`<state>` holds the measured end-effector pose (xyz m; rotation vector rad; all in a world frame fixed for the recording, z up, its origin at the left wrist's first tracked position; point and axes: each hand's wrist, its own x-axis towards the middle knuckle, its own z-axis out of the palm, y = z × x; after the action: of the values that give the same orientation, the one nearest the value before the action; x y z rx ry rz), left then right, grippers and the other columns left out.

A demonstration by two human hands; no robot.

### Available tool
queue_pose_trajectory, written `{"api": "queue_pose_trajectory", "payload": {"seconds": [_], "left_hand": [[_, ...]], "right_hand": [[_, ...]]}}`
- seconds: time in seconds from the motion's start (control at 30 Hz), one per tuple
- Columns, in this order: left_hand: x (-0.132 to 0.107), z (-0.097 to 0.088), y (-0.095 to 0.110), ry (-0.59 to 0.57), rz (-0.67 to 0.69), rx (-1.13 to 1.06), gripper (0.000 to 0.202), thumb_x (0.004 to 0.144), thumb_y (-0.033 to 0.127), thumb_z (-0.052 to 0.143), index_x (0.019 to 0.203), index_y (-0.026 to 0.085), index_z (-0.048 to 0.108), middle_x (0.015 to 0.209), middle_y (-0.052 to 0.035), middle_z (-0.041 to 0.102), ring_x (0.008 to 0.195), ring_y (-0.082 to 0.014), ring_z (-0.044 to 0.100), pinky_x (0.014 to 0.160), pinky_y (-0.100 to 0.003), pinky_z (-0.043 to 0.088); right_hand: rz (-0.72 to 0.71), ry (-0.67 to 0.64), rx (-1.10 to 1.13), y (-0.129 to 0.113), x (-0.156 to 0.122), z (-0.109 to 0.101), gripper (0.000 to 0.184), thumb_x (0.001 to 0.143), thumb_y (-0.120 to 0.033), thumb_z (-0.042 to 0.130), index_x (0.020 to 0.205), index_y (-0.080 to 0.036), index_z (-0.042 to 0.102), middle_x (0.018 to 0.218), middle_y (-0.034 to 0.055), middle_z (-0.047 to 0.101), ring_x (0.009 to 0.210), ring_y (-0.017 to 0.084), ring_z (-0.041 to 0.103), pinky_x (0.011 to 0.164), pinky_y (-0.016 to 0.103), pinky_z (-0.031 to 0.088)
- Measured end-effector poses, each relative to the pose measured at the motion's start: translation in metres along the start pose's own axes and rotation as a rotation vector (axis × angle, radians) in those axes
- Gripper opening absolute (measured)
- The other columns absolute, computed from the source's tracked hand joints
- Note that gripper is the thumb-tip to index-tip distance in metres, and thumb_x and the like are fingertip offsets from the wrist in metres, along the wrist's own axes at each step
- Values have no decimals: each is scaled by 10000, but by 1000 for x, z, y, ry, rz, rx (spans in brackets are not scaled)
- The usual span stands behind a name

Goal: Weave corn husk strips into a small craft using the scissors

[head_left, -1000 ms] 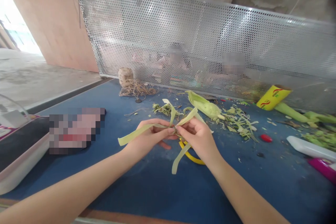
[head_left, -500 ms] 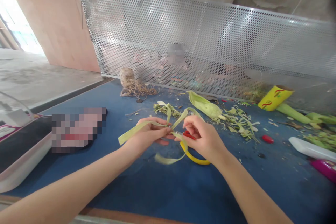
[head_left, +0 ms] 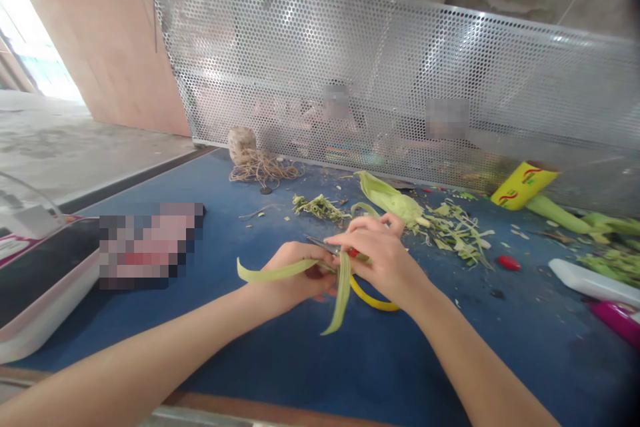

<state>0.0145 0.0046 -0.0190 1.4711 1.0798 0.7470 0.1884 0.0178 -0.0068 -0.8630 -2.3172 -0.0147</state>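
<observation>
My left hand [head_left: 295, 277] is closed on pale green corn husk strips [head_left: 273, 272] over the blue table [head_left: 310, 367]; one strip sticks out left, another [head_left: 340, 297] hangs down. My right hand [head_left: 383, 257] lies over yellow-handled scissors [head_left: 373, 298] with a red pivot, fingers curled on them. The metal blades [head_left: 320, 243] point left, just above the husk. Both hands almost touch.
A partly husked corn cob [head_left: 390, 200] and husk scraps [head_left: 460, 230] lie behind the hands. A ball of twine [head_left: 245, 153] stands at the perforated metal screen [head_left: 400, 80]. A yellow tube [head_left: 523, 185], a white object [head_left: 590, 282] and a white tray [head_left: 45, 300] are at the sides.
My right hand let go of the husk and came down onto the scissors. The upright husk ends dropped; the strips now hang from my left hand alone.
</observation>
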Motion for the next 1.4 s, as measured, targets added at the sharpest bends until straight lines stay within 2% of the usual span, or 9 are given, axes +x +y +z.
{"api": "queue_pose_trajectory", "payload": {"seconds": [0.1,0.27,0.4,0.5,0.6,0.77,0.9,1.17,1.4], "left_hand": [[-1,-1,5,-49,-55,-131,159,607,224,656,731,129,628,592,0,642,623,-193,652,504,-261,543],[-3,-1,15,-71,-82,-166,226,650,323,637,766,130,620,637,-39,673,669,-233,663,487,-283,544],[-4,-2,16,-82,-52,-129,207,634,309,658,755,147,616,645,-34,691,656,-219,666,448,-233,520],[-3,-4,14,-48,-56,-84,190,606,291,680,710,145,616,624,-29,691,605,-195,660,433,-211,507],[-2,-5,14,-15,-76,-99,182,610,298,676,665,139,606,591,-34,680,610,-201,659,407,-213,500],[0,-5,16,48,-155,-95,153,609,261,666,625,126,596,529,-25,657,471,-157,614,362,-206,469],[0,-3,14,42,-209,-55,122,541,180,681,602,121,595,487,-2,639,361,-121,546,352,-206,447],[1,-3,5,-161,-85,-26,158,632,254,655,737,139,630,575,-6,653,595,-175,648,425,-186,482],[1,-2,-1,-270,-73,-92,218,650,276,658,794,113,642,702,-35,641,607,-162,641,390,-187,484]], "right_hand": [[114,-52,81,-1,0,-1,239,810,-235,525,1046,-265,545,653,-37,599,673,129,526,840,365,261],[265,-72,161,-2,0,-1,320,751,-185,539,1054,-283,505,646,-33,602,798,180,510,831,361,322],[407,-96,365,-7,1,0,318,718,-145,539,998,-261,441,594,-59,574,637,136,530,653,269,399],[529,-98,542,-9,1,-1,283,707,-174,571,887,-242,364,521,-94,523,445,86,455,487,202,359],[599,-92,702,-6,0,-6,286,728,-256,586,793,-232,309,480,-103,493,430,79,449,459,185,350],[529,-391,797,-3,-1,-19,189,827,-353,459,773,-181,515,631,-1,609,503,79,484,473,190,366],[353,-491,836,-11,1,-18,217,859,-207,388,936,-188,590,768,15,645,638,87,539,603,206,423],[304,-345,663,-12,0,-5,282,828,-185,431,1042,-249,603,916,5,631,800,122,574,729,248,452],[311,-367,560,-12,-1,-3,457,851,-197,370,1294,-305,356,637,-49,517,467,62,357,461,182,342]]}}
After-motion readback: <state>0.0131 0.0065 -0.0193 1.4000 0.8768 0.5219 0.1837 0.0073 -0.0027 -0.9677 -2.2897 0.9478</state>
